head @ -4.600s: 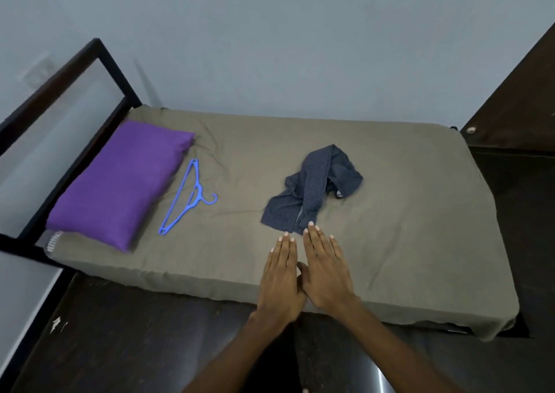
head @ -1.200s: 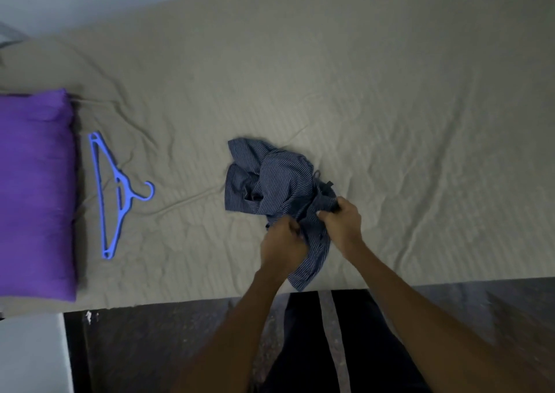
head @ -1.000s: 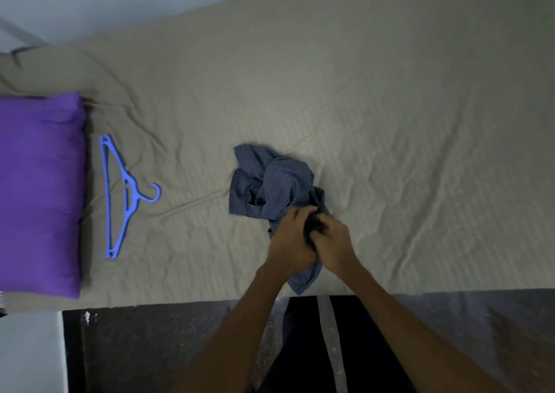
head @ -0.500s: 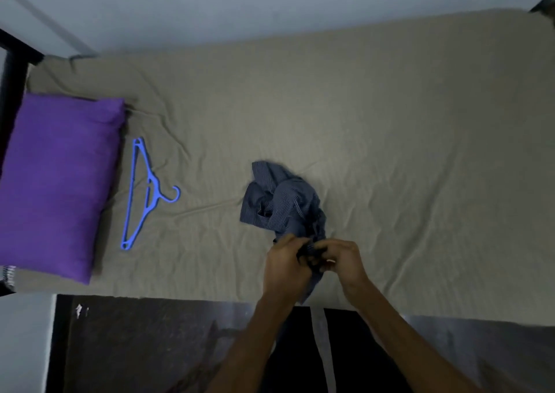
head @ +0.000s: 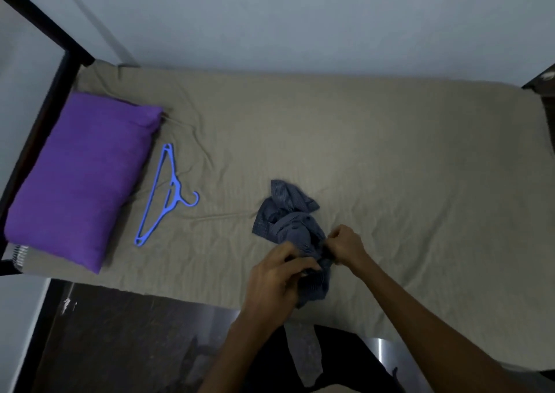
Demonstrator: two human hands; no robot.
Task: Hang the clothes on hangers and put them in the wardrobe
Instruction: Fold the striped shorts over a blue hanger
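1. Both hands work at the near edge of a bed. Left hand (head: 277, 275) has its fingers curled round the near end of a crumpled dark blue striped shirt (head: 289, 215), gripping the cloth.
2. Right hand (head: 345, 247) sits just at 3 o'clock of the left hand, its fingers curled and pinching the same bunch of fabric; the two hands are almost touching.
3. From the hands, the shirt runs toward 12 o'clock as a rumpled heap lying on the bed, and a short tail of it hangs toward 6 o'clock under the left hand.
4. Bed sheet (head: 390, 152) is olive-brown and creased, covering the whole mattress.
5. At 9 o'clock of the shirt, well apart from it, a blue plastic hanger (head: 163, 195) lies flat on the sheet, its hook pointing toward the shirt.
6. Just beyond the hanger at 9 o'clock lies a purple pillow (head: 81, 176), against a black bed frame (head: 45, 113).
7. A pale wall (head: 300, 17) runs along the far side of the bed at 12 o'clock.
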